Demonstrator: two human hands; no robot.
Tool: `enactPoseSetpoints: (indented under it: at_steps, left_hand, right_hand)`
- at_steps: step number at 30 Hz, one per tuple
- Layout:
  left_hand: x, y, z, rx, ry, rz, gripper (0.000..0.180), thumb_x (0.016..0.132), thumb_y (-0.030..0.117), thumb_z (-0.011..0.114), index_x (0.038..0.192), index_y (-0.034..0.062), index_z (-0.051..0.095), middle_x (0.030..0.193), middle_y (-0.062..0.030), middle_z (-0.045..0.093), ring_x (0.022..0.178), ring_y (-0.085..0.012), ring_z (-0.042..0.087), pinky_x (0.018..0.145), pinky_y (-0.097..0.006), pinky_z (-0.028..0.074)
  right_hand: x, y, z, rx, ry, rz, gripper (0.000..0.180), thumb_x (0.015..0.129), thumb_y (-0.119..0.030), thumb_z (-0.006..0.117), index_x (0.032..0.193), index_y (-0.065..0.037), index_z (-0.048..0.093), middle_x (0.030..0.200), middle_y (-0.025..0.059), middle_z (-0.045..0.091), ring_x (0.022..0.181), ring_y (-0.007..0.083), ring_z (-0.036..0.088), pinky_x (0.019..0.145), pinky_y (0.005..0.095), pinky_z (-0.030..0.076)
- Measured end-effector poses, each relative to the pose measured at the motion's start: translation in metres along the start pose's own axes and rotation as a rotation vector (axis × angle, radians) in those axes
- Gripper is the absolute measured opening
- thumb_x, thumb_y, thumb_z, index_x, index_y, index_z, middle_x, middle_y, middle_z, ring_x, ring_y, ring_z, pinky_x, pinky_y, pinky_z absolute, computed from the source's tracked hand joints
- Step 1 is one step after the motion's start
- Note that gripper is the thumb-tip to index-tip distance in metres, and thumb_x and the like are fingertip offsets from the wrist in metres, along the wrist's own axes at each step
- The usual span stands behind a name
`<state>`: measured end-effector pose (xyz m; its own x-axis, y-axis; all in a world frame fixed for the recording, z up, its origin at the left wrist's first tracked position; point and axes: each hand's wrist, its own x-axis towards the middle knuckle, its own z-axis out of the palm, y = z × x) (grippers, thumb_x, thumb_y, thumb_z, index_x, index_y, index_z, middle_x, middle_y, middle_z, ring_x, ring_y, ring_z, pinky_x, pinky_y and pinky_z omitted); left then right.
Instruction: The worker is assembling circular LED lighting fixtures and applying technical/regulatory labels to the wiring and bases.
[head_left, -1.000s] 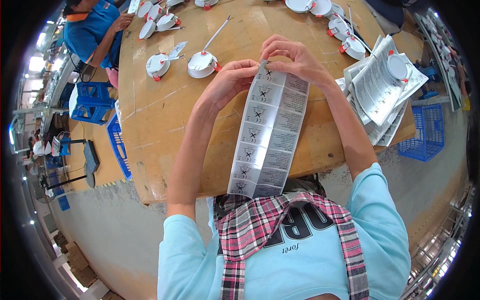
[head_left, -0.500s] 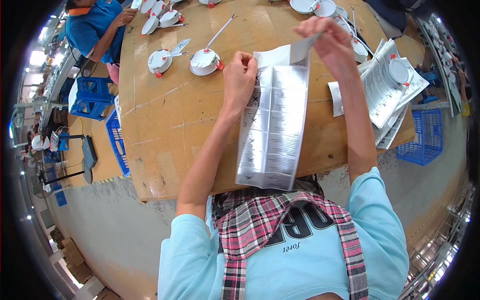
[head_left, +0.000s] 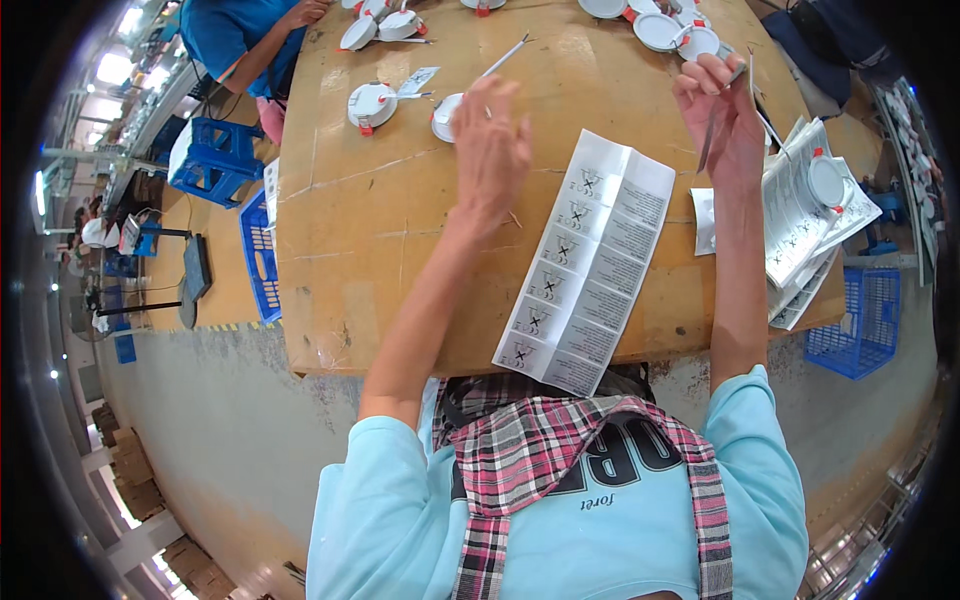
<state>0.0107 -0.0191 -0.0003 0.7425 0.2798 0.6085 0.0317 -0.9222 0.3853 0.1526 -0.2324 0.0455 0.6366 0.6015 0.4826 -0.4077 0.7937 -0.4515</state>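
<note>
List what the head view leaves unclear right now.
Head view:
White lamp: partly hidden behind the blurred left hand.
Strip in the right hand: face unclear, turned nearly edge-on.
Label sheet: fine print too small.
Co-worker: head cut off by the top edge.

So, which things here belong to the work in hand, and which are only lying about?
Likely in the work:
printed label sheet, creased lengthwise
thin strip in the right hand
round white downlight partly behind the left hand, contact unclear
pile of printed sheets

Apparently just lying about:
blue plastic stool
left blue crate
right blue crate
</note>
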Motion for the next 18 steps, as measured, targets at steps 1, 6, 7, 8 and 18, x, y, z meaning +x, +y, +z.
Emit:
enactPoseSetpoints:
  at_steps: [1, 6, 7, 8, 18]
  left_hand:
    - [-0.001, -0.016, -0.001, 0.009, 0.003, 0.000, 0.035, 0.082, 0.011, 0.062, 0.116, 0.0039, 0.055, 0.125, -0.0153, 0.049, 0.112, -0.0306, 0.048, 0.095, -0.042, 0.036]
    - [-0.020, -0.038, -0.006, 0.196, -0.128, -0.108, 0.058, 0.080, 0.018, 0.066, 0.130, 0.0022, 0.040, 0.125, -0.0141, 0.048, 0.119, -0.0314, 0.043, 0.101, -0.044, 0.030]
    - [-0.027, -0.031, -0.014, 0.199, -0.132, -0.112, 0.058, 0.080, 0.018, 0.066, 0.130, 0.0022, 0.040, 0.125, -0.0141, 0.048, 0.119, -0.0314, 0.043, 0.101, -0.044, 0.030]
    - [-0.033, -0.020, -0.023, 0.201, -0.165, -0.161, 0.059, 0.080, 0.018, 0.066, 0.130, 0.0020, 0.040, 0.125, -0.0144, 0.048, 0.119, -0.0312, 0.042, 0.101, -0.043, 0.030]
    - [-0.062, 0.060, -0.086, -0.680, -0.168, -0.429, 0.059, 0.076, 0.021, 0.073, 0.124, -0.0006, 0.045, 0.115, -0.0135, 0.050, 0.106, -0.0226, 0.048, 0.088, -0.036, 0.039]
  right_hand:
    - [0.000, 0.006, -0.001, -0.016, -0.005, 0.030, 0.010, 0.094, -0.017, 0.054, 0.098, -0.009, 0.057, 0.088, 0.0015, 0.052, 0.080, 0.0126, 0.045, 0.082, 0.0307, 0.037]
    - [-0.002, 0.024, -0.003, -0.150, -0.057, 0.097, 0.016, 0.095, -0.012, 0.052, 0.106, -0.008, 0.062, 0.095, 0.0019, 0.057, 0.085, 0.0107, 0.053, 0.080, 0.0306, 0.041]
    - [-0.003, 0.028, -0.003, -0.146, -0.055, 0.101, 0.016, 0.095, -0.012, 0.052, 0.106, -0.008, 0.062, 0.095, 0.0019, 0.057, 0.085, 0.0107, 0.053, 0.080, 0.0306, 0.041]
    - [-0.002, 0.031, -0.004, -0.201, -0.010, 0.118, 0.015, 0.094, -0.012, 0.053, 0.106, -0.007, 0.062, 0.096, 0.0012, 0.058, 0.086, 0.0099, 0.055, 0.079, 0.0282, 0.043]
    - [-0.011, 0.051, 0.050, -0.752, 0.007, 0.407, 0.014, 0.087, -0.010, 0.063, 0.098, -0.002, 0.061, 0.090, 0.0003, 0.062, 0.083, 0.0056, 0.058, 0.076, 0.0200, 0.046]
